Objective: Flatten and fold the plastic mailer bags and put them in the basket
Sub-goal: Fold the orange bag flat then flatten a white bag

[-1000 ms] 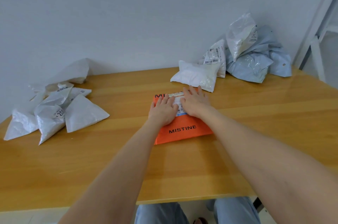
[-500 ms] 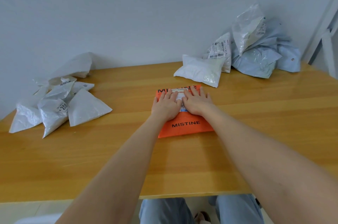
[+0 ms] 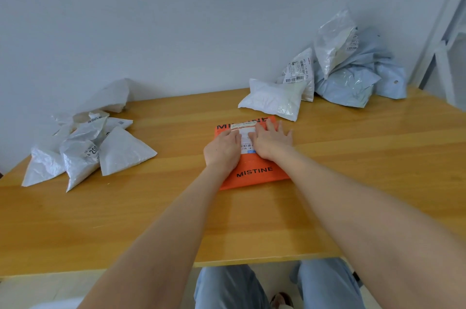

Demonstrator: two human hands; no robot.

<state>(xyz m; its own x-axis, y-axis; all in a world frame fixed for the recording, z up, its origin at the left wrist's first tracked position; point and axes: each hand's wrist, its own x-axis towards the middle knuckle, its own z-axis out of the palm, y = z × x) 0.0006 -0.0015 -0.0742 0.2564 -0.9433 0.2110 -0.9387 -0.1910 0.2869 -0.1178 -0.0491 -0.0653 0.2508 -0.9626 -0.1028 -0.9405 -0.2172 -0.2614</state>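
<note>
2 piles flank the mailer (image 3: pixel 254 175): folded bags (image 3: pixel 121 152), maybe 5; crumpled bags (image 3: pixel 345 81).

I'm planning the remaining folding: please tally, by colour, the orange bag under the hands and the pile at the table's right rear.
Orange mailer bag: 1
White mailer bags: 3
Pale blue mailer bags: 2 visible
Total: 6

Bare forearms (image 3: pixel 176 220), light-blue jeans (image 3: pixel 327 283)

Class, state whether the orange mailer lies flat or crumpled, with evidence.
Flat. The orange mailer lies smooth on the table, left hand and right hand pressing it. Whether it is folded: cannot tell.
</note>
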